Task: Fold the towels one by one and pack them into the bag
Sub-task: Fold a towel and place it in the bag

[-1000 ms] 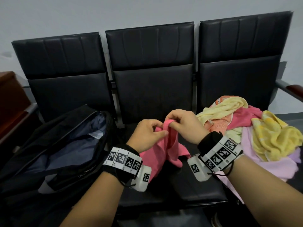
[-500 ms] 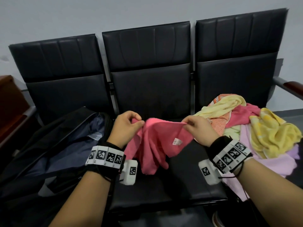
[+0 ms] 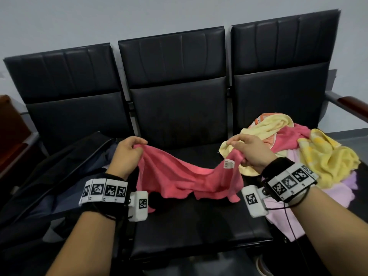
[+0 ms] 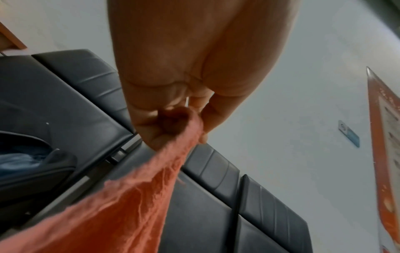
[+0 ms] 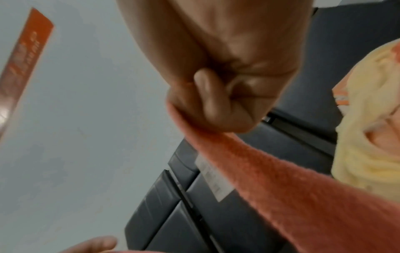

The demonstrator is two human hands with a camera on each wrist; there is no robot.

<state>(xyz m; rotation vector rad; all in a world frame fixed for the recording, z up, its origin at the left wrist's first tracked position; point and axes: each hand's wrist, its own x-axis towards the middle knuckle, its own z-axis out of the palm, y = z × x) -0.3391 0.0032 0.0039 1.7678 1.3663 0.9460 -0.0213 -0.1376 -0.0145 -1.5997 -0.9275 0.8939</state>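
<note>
While the left hand (image 3: 127, 154) and right hand (image 3: 252, 154) each pinch a corner, the pink towel (image 3: 185, 176) sags mid-frame; the bag (image 3: 49, 176) lies open lower left.

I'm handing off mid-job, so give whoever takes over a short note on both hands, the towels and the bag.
Left hand: pinches one top corner of the pink towel.
Right hand: pinches the other corner, by the label.
The towel hangs spread over the middle seat, not yet folded.
Towel pile: unfolded, on the right seat.
Bag: open on the left seat; no folded towel visible inside.
Left: fold, pack, repeat.
</note>
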